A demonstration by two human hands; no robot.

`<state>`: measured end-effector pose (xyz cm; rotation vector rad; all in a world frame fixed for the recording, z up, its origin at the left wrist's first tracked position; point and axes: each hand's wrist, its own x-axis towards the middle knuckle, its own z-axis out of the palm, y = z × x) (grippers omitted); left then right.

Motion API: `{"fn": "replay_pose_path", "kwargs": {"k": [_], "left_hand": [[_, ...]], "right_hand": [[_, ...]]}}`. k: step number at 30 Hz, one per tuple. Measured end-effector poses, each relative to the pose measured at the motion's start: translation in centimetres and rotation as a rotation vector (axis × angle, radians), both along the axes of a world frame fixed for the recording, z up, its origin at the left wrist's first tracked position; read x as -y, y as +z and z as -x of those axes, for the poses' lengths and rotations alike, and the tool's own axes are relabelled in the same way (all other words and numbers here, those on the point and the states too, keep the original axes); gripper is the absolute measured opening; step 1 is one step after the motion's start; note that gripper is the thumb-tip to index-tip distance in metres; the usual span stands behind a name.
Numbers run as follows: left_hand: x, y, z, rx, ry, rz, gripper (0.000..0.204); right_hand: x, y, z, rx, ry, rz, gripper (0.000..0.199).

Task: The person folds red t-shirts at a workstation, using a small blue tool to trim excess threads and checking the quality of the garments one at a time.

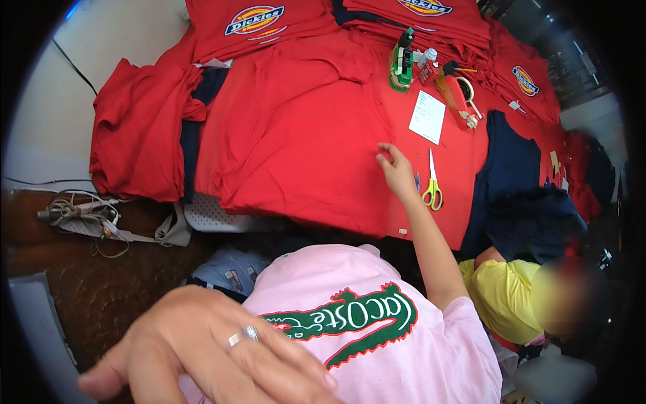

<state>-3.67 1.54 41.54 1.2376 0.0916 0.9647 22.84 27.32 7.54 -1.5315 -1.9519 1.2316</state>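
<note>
A red knit garment (296, 135) lies spread and wrinkled over the work table in front of me. My right hand (398, 172) is at its right edge, fingers loosely bent and apart with nothing between them; whether they touch the cloth I cannot tell. Just right of that hand lie yellow-green handled scissors (433, 188), blades pointing away. My left hand (208, 343) is raised close in front of my pink shirt (383, 269). It wears a ring, its thumb stretches out to the side, and the fingertips run out of the lower edge. I see nothing held there.
Stacked red shirts (296, 20) with logo prints line the far side. A white paper slip (427, 118), a green bottle (402, 64) and a red tape dispenser (457, 94) stand right of the garment. Dark cloth (505, 161) and a person in yellow (505, 296) are at right; tangled cables (81, 212) hang left.
</note>
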Motion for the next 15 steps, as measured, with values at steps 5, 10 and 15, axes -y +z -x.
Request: {"fn": "replay_pose_path", "kwargs": {"k": [5, 10, 15], "left_hand": [[-1.3, -2.9, -2.6, 0.221, 0.310, -0.292, 0.071], [-4.3, -5.2, 2.6, -0.225, 0.475, 0.062, 0.082], [-2.5, -18.3, 11.1, -1.478, 0.332, 0.590, 0.079]], "right_hand": [[-6.8, -5.2, 4.0, 0.193, -0.042, -0.621, 0.044], [-8.4, -4.3, 4.9, 0.231, -0.121, -0.369, 0.031], [-8.2, -4.4, 3.8, 0.033, -0.214, -0.280, 0.024]]}}
